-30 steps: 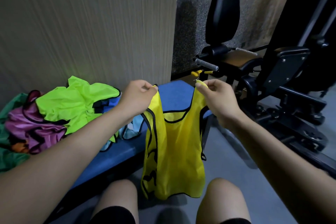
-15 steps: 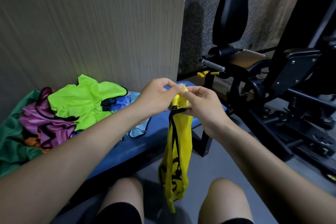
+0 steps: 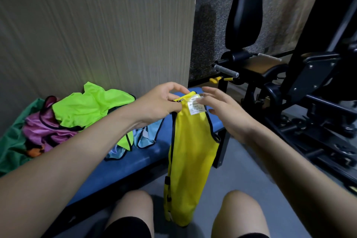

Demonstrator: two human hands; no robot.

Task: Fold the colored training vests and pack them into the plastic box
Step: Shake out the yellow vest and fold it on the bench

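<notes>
A yellow vest [image 3: 190, 152] with black trim hangs folded in half lengthwise in front of my knees. My left hand [image 3: 162, 102] pinches both shoulder straps together at the top. A white label shows near the pinch. My right hand [image 3: 222, 106] hovers just right of the straps with its fingers spread and holds nothing. A pile of loose vests lies on the blue bench [image 3: 135, 158] to the left: a lime green vest [image 3: 90, 106], a purple vest [image 3: 44, 127], a light blue vest [image 3: 146, 135] and a dark green vest [image 3: 13, 141]. No plastic box is in view.
A ribbed grey wall [image 3: 96, 35] stands behind the bench. A black gym machine [image 3: 309, 83] with padded seat, handles and a yellow knob fills the right side. Grey floor [image 3: 241, 170] lies between the bench and the machine. My knees are at the bottom.
The vest went from spread wide between both hands to folded in half. My hands came together, then my right hand let go and opened; my left hand holds both straps.
</notes>
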